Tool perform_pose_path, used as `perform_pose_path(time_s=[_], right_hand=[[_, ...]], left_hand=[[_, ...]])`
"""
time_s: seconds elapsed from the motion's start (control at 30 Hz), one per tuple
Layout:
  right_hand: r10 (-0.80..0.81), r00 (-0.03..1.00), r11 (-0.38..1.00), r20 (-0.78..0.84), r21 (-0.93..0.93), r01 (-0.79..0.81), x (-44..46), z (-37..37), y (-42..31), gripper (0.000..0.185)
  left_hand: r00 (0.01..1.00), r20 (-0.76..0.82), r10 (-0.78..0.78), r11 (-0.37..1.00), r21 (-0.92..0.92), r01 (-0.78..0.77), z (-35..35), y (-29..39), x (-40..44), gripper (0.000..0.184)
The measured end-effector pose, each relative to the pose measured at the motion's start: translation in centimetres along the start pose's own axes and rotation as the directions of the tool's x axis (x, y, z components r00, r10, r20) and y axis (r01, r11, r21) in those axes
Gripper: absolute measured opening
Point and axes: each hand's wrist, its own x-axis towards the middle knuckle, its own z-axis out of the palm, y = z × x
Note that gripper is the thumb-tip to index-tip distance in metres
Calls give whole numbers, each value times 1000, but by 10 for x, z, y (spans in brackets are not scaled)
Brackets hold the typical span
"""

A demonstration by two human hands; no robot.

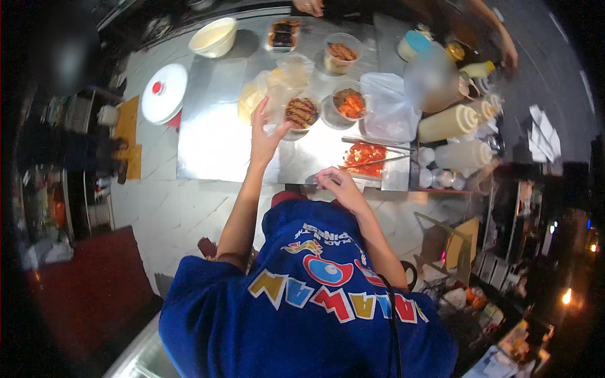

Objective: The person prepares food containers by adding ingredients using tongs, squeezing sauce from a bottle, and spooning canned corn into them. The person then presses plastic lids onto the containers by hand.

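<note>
Left arm (242, 208) is stretched way out front, left hand (267, 137) up with the thumb (283, 130) spread off the fingers (260, 109). Right arm (380, 239) is closer in, right hand (338, 183) loosely curled, fingertips (320, 178) kinda hard to make out.

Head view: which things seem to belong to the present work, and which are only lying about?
Probably in use:
- striped food, beside the left hand
- orange food
- red food, with tongs

Apparently just lying about:
- bowl
- lidded bucket
- paper
</note>
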Motion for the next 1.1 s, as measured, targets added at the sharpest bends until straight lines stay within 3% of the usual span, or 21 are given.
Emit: perform_pose_path(time_s=[0.1,0.3,0.43,0.47,0.5,0.57,0.63,0.7,0.77,0.87,0.97,1.1], right_hand=[[-32,999,999,-35,-34,31,-1,-1,4,23],[-16,996,994,-92,-107,6,2,1,12,23],[-81,991,996,-104,-50,76,1,1,14,21],[-134,984,988,-122,-88,124,2,1,16,22],[-63,994,974,-89,-224,42,-2,1,1,22],[89,995,868,-47,-486,-100,-17,-14,-48,23],[-67,987,783,-148,-621,-40,-28,-48,-40,23],[-48,944,699,-325,-686,-201,-40,-71,-95,21],[-2,918,592,-398,-740,-320,-48,-102,-108,22],[-52,925,550,-377,-784,-289,-54,-137,-92,25],[63,947,431,-314,-848,-309,-57,-139,-96,30],[121,975,364,-188,-905,-220,-48,-140,-76,39]], left_hand=[[998,19,-60,997,-54,61,0,-9,-3,86],[997,69,-37,990,-135,46,3,-4,-1,86],[993,82,-80,989,-119,89,5,4,1,88],[992,80,-99,985,-137,109,6,6,0,88],[989,78,-125,980,-147,135,4,9,-3,88],[989,67,-135,983,-117,142,1,13,-6,89],[990,47,-132,984,-117,137,2,15,-6,90],[992,25,-121,982,-141,123,2,15,-11,92],[993,16,-115,986,-116,116,2,13,-17,92],[995,8,-100,988,-118,100,3,11,-20,92],[995,7,-104,988,-112,105,4,8,-25,91],[996,8,-89,988,-126,89,7,10,-29,93]])
